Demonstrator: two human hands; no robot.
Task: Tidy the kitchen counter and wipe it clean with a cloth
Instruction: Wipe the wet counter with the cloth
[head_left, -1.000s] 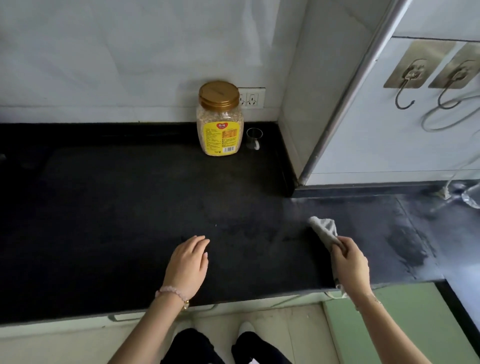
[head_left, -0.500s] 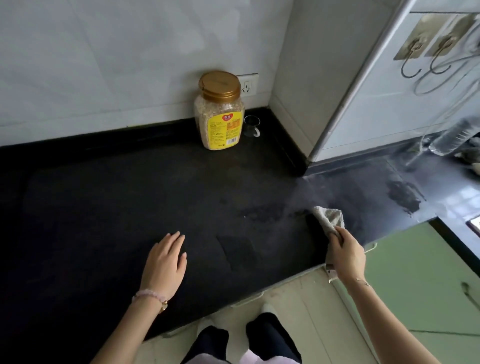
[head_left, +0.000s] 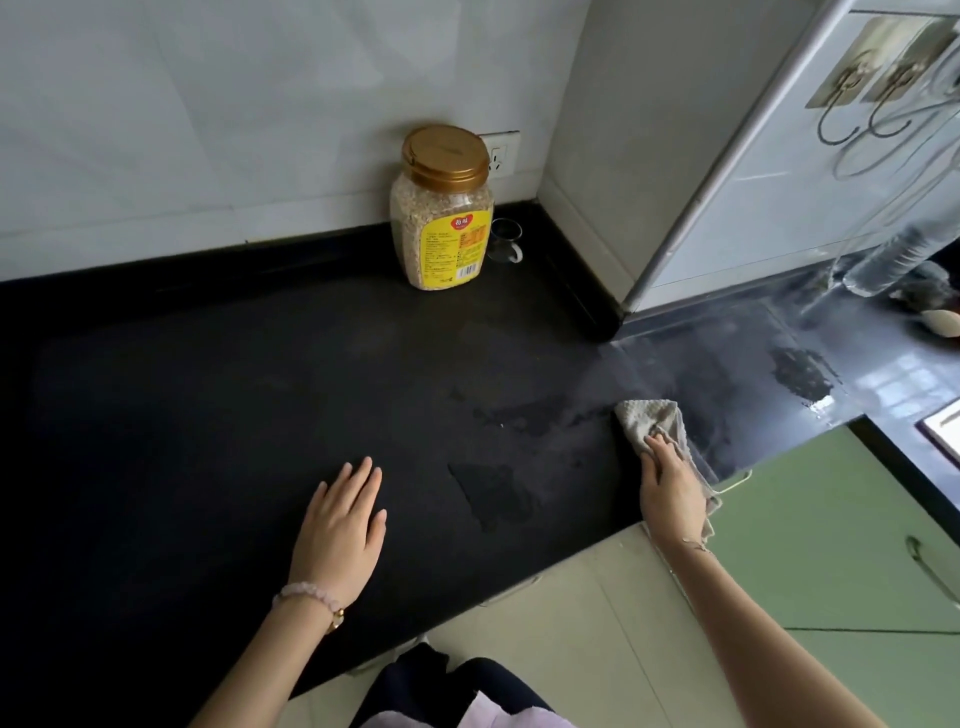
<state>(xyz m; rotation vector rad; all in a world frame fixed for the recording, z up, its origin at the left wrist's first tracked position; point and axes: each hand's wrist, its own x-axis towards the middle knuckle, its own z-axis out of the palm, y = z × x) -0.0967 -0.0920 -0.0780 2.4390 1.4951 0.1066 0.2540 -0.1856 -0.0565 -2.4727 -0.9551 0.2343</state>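
Note:
The black kitchen counter (head_left: 208, 405) fills the middle of the view, with damp streaks near its right half. My right hand (head_left: 670, 483) grips a crumpled grey cloth (head_left: 649, 415) and presses it on the counter near the front edge. My left hand (head_left: 343, 525) lies flat on the counter, fingers spread, holding nothing; a pink bead bracelet is on its wrist.
A plastic jar (head_left: 441, 208) of grain with a gold lid stands at the back wall, a small clear glass (head_left: 506, 239) beside it. A wall socket (head_left: 501, 153) is behind them. A clear bottle (head_left: 893, 254) lies far right. Green cabinet doors (head_left: 831, 525) are below.
The view has tilted and shifted left. My right hand has slid the cloth a little leftward along the counter. My left hand stays flat on the counter.

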